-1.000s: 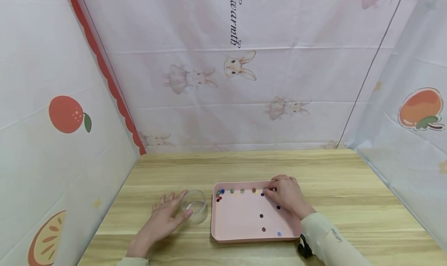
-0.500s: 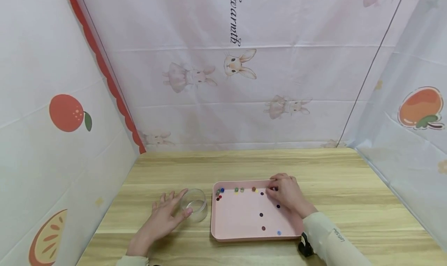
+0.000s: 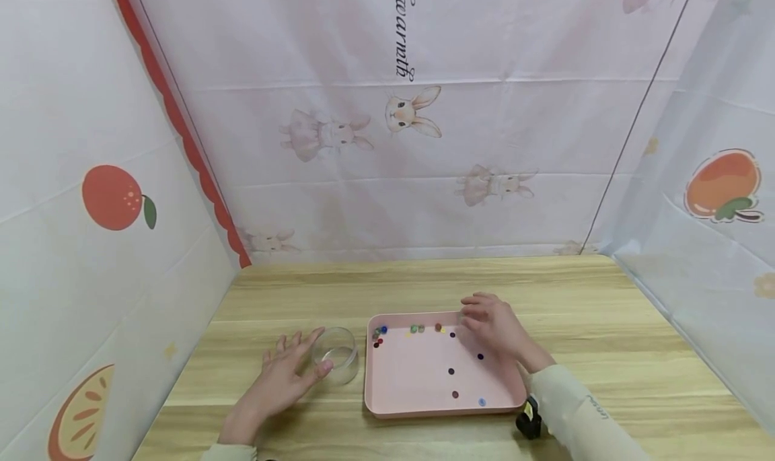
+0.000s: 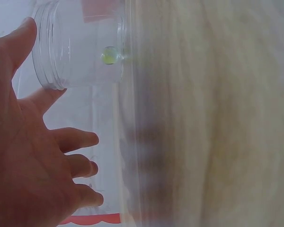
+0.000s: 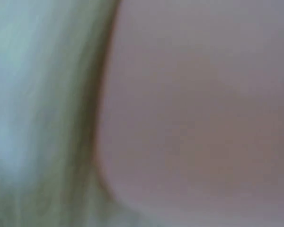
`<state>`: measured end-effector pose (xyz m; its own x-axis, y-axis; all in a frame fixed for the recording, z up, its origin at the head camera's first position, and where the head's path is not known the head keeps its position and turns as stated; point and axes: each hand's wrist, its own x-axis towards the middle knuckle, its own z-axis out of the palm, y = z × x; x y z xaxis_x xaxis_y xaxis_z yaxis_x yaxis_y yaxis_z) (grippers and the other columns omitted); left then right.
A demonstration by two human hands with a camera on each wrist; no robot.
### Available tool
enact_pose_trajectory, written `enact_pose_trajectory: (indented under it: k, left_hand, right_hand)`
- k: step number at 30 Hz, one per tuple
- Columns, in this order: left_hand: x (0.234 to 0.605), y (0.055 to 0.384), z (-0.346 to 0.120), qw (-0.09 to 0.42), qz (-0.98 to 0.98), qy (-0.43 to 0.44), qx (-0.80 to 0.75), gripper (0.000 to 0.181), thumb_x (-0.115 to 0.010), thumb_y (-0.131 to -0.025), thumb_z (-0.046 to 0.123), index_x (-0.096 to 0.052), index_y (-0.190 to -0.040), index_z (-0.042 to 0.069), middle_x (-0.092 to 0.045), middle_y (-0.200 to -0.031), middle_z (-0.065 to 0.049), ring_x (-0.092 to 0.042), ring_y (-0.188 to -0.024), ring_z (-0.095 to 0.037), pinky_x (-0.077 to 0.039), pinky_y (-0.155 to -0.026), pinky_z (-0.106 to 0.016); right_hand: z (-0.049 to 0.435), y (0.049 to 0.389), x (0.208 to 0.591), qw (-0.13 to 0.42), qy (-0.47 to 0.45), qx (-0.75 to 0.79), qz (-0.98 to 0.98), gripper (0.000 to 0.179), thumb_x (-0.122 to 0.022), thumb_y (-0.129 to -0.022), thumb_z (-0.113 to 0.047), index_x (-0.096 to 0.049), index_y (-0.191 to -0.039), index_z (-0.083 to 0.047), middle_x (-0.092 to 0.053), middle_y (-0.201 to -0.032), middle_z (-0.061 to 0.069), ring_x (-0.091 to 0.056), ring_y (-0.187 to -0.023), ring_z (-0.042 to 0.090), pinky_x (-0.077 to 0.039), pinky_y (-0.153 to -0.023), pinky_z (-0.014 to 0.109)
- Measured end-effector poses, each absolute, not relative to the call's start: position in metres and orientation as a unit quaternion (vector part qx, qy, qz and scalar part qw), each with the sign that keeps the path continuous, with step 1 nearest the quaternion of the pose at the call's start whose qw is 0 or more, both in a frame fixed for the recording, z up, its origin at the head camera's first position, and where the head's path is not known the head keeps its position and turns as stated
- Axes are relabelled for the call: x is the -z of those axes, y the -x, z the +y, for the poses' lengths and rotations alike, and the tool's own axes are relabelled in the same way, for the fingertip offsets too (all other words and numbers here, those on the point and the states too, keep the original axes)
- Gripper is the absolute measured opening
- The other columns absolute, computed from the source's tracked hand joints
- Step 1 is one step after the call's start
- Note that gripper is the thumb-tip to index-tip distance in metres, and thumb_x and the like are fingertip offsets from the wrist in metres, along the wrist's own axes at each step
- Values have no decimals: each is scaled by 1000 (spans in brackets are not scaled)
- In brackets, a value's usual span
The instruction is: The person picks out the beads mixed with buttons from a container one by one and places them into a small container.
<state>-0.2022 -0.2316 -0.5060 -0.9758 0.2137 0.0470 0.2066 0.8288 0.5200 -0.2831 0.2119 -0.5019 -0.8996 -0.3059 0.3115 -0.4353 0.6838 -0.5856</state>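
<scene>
My left hand (image 3: 284, 373) holds a clear round jar (image 3: 342, 375) between thumb and index finger near its rim; the other fingers are spread. In the left wrist view a single yellow-green marble (image 4: 110, 56) shows through the jar's wall. My right hand (image 3: 498, 326) is over the back right corner of the pink tray (image 3: 418, 412), its fingers bent. Whether a marble is between its fingertips cannot be made out. Inside the tray lie a blue marble (image 3: 384, 329), a green marble (image 3: 414, 329), a brown marble (image 3: 438, 327) and several small dark pieces (image 3: 451, 371).
A light blue piece (image 3: 482, 402) lies along the tray's front wall. The wooden table (image 3: 315, 286) meets a printed cloth backdrop (image 3: 339, 219), with cloth at both sides too. A black strap-like object (image 3: 529, 420) is by the right sleeve. The right wrist view is badly blurred.
My right hand has risen a little from the tray's back right corner. A green marble has rolled right, close to its neighbour. My left hand stays at the jar.
</scene>
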Motion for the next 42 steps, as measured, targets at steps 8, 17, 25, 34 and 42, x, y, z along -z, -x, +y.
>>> enact_pose_trajectory:
  k: [8, 17, 25, 34, 42]
  left_hand:
    - [507, 202, -234, 4, 957, -109, -269, 75, -54, -104, 63, -29, -168, 32, -25, -167, -35, -10, -153, -66, 1, -114, -88]
    - [506, 201, -235, 4, 957, -110, -269, 74, -54, -104, 62, -29, -168, 32, -25, -167, -35, -10, -153, -66, 1, -114, -88]
    - [506, 201, -235, 4, 958, -111, -266, 75, -53, -104, 63, -28, -168, 33, -25, -167, -34, -10, -153, -66, 2, -113, -89]
    - [504, 200, -233, 6, 959, -111, -262, 73, -52, -104, 62, -29, -167, 33, -26, -167, -34, -10, -153, -66, 1, -114, -89]
    - [503, 201, -232, 3, 960, -110, -258, 73, -53, -104, 63, -32, -167, 32, -27, -167, -33, -10, -153, -66, 0, -114, -88]
  right_hand:
    - [207, 282, 487, 43, -174, -451, -874, 26, -75, -99, -16, -79, -121, -3, -66, -144, 17, -57, -139, 43, -62, -98, 42]
    - [192, 283, 477, 53, -201, -453, -867, 29, -78, -97, -24, -80, -123, -12, -72, -138, 10, -59, -138, 38, -55, -109, 53]
    - [174, 283, 470, 55, -226, -462, -856, 31, -77, -97, -28, -79, -124, -11, -72, -138, 9, -60, -138, 36, -48, -114, 59]
    - [144, 278, 461, -13, -212, -478, -852, 34, -74, -99, -38, -77, -129, -23, -69, -143, -1, -56, -144, 26, -55, -107, 53]
    - [115, 278, 456, -17, -241, -486, -840, 34, -76, -98, -36, -78, -127, -18, -71, -141, 2, -58, -142, 28, -52, -113, 51]
